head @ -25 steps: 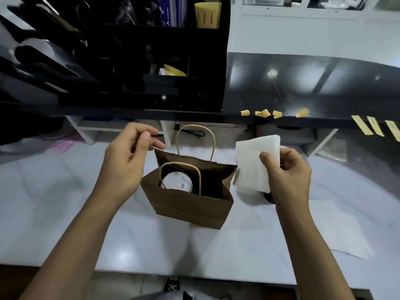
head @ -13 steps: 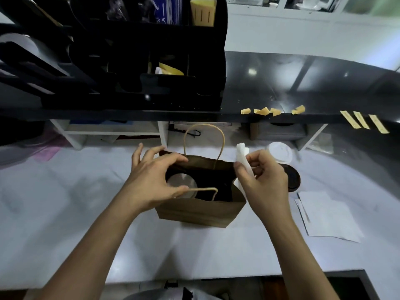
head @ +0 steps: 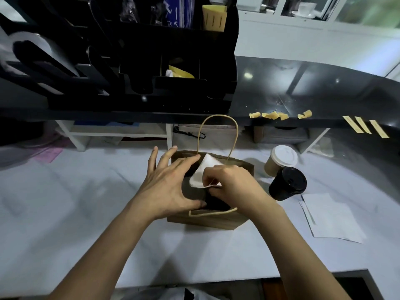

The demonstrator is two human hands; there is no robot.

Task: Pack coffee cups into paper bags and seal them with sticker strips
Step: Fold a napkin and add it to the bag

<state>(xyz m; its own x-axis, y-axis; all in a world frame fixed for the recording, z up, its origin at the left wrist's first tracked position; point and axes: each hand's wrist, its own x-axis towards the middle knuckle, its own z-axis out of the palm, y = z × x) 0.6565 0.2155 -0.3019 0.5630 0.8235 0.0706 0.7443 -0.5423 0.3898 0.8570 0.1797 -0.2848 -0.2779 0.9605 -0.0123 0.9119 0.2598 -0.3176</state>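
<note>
hands [head: 201, 187] over paper bag [head: 207, 219], napkin [head: 202, 173]

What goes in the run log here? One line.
step: napkin into bag | right hand: pinches napkin | left hand: spreads paper bag mouth | seal: pending

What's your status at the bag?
Left hand open, spreading brown paper bag mouth. Right hand pinching white folded napkin into it. Nothing blocking.

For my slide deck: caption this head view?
Right hand tucks napkin into paper bag; left hand spreads it.
</note>
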